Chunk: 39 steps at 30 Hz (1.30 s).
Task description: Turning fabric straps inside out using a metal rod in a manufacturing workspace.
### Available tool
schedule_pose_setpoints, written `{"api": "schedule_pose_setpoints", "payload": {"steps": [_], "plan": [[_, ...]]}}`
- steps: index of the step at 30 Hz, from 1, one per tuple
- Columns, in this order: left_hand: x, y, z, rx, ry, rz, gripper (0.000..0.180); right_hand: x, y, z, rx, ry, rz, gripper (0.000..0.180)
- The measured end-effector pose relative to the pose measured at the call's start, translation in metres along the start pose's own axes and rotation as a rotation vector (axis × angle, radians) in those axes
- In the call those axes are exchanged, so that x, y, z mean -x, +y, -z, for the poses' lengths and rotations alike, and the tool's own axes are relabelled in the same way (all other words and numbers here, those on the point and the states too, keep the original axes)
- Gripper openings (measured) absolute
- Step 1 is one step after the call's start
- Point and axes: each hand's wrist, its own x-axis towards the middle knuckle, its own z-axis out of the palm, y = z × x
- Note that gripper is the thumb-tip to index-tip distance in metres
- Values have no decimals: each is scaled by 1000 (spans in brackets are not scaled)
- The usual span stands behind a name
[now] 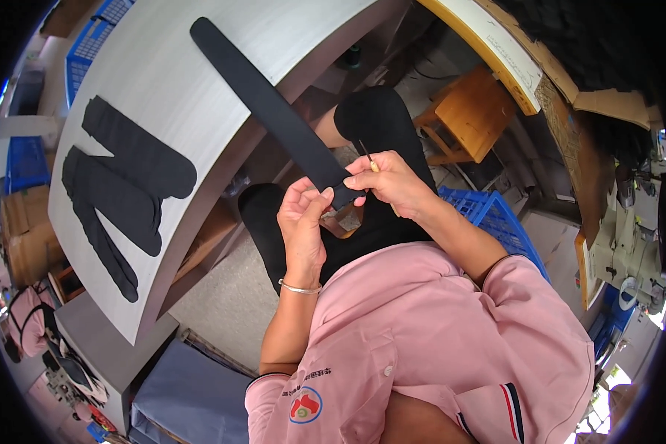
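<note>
Aslant, black strip (272, 113), end between left grip (303, 222) and right grip (396, 183)

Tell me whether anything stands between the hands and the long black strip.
Nothing visible does: the left hand and right hand both hold the near end of the long black strip. The small yellow-handled tool in the right hand shows beside it, not between. The other black pieces lie apart on the white table.

Dark lettering (318, 373), round emblem (305, 405) on pink shirt (422, 318), tiny print (505, 50) on white strip (488, 33)
</note>
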Motion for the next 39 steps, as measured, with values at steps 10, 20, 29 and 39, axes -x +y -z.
{"api": "schedule_pose_setpoints", "payload": {"steps": [10, 20, 29, 39], "plan": [[-22, 28, -25, 37, -181, 47, 12, 34, 2, 56, 199, -114, 32, 17], [-32, 4, -87, -11, -257, 80, 14, 116, 1, 130, 444, -1, -59, 41], [-30, 7, -123, 21, -331, -37, 14, 147, 33, 172, 512, 153, -57, 27], [-35, 35, -106, -42, -343, -126, 43, 309, 284, 270, -38, 624, -452, 24]]}}
